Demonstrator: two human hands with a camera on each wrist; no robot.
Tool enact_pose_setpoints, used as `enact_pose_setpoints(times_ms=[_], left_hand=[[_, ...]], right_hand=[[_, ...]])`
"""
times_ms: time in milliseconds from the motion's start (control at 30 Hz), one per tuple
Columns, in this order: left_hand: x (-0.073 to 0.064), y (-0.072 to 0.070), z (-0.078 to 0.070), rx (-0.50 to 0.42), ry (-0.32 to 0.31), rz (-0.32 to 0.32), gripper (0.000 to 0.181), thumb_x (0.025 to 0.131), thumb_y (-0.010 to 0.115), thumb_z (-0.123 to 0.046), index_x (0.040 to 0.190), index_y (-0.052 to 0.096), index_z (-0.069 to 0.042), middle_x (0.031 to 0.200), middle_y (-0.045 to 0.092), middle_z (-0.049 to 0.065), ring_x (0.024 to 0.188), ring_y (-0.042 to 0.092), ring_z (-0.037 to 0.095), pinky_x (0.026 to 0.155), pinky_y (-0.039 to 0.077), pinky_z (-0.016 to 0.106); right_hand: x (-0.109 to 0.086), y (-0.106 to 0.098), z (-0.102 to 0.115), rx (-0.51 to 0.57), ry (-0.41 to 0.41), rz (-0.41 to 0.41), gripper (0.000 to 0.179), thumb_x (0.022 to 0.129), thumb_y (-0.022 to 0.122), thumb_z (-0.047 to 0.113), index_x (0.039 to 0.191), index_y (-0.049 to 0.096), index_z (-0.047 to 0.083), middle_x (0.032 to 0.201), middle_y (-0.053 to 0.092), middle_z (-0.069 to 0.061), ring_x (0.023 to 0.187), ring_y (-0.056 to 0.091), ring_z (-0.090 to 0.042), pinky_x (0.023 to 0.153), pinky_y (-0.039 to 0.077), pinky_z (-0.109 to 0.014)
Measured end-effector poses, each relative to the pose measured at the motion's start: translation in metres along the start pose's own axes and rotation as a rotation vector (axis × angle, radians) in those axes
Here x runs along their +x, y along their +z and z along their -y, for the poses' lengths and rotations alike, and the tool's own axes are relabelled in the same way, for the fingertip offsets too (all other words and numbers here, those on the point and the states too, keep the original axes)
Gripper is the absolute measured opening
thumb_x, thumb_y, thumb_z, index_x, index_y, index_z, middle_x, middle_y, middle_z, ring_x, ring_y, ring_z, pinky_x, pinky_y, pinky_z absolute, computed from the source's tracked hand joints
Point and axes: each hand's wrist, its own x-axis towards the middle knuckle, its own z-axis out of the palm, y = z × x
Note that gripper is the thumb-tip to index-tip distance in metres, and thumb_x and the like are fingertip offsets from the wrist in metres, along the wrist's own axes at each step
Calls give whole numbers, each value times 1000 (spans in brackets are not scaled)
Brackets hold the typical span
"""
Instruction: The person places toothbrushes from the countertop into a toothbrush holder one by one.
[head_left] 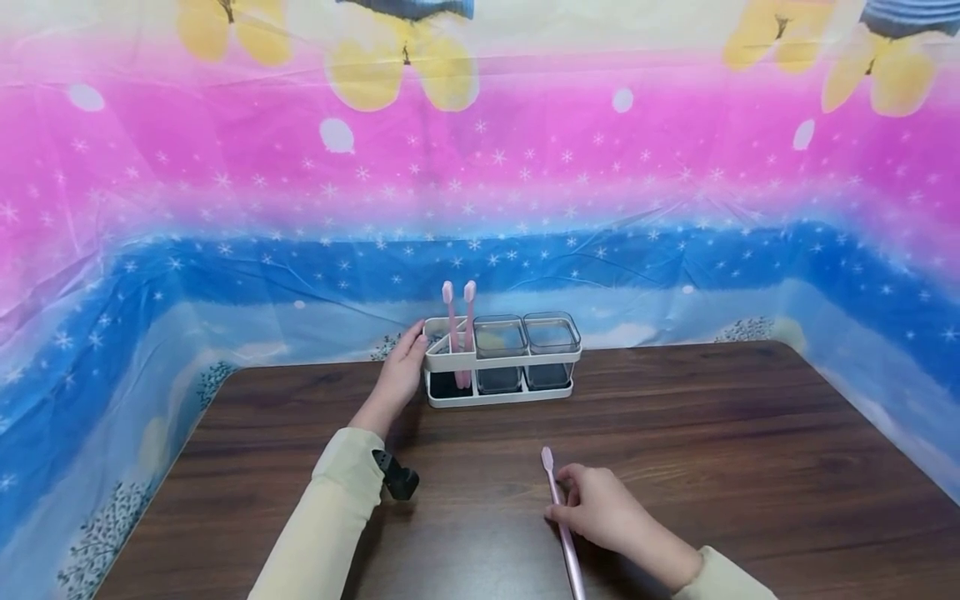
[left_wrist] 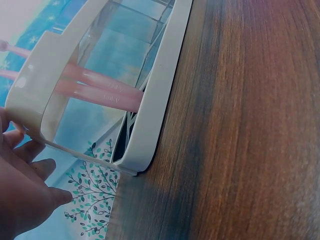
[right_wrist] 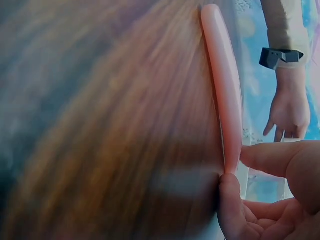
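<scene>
A white toothbrush holder (head_left: 498,362) stands at the back of the table, with two pink toothbrushes (head_left: 468,329) upright in its left compartment. Its other two slots hold clear square cups (head_left: 551,335). My left hand (head_left: 401,371) touches the holder's left end, and in the left wrist view its fingers (left_wrist: 42,167) are at the upper rim. Nearer to me, my right hand (head_left: 600,504) pinches another pink toothbrush (head_left: 567,554) between thumb and fingers. That brush's head points toward the holder, and its handle, seen in the right wrist view, runs close along the tabletop.
The dark wood-grain table (head_left: 712,433) has rounded back corners. Behind and beside it hangs a pink and blue cloth (head_left: 525,167) printed with snowflakes. A black wrist camera (head_left: 396,477) sits on the left sleeve.
</scene>
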Motion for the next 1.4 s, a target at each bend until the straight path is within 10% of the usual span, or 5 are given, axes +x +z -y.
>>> enact_pose_setpoints(times_ms=[633,1000,1400], left_hand=[[-1,-1,1,5,8,-10,51,107,28,-29,154,22,-9,160,17,15,147,12,33,118,14,52],[-1,-1,3,7,1,-17,51,107,29,-30,154,23,-10,160,18,15,147,13,33,118,14,52],[1,1,2,1,35,-28,50,107,30,-27,153,25,-7,158,20,17,146,14,34,118,15,52]], right_hand=[[4,-14,23,109,27,8,42,70,68,-6,111,60,-9,67,57,-1,47,54,-10,40,48,-24],[51,-81,82,184,-23,-166,45,82,68,0,125,55,0,86,65,-11,60,62,-18,55,57,-31],[96,-98,132,256,-151,-320,38,91,66,14,126,55,6,97,69,-11,73,70,-23,61,58,-30]])
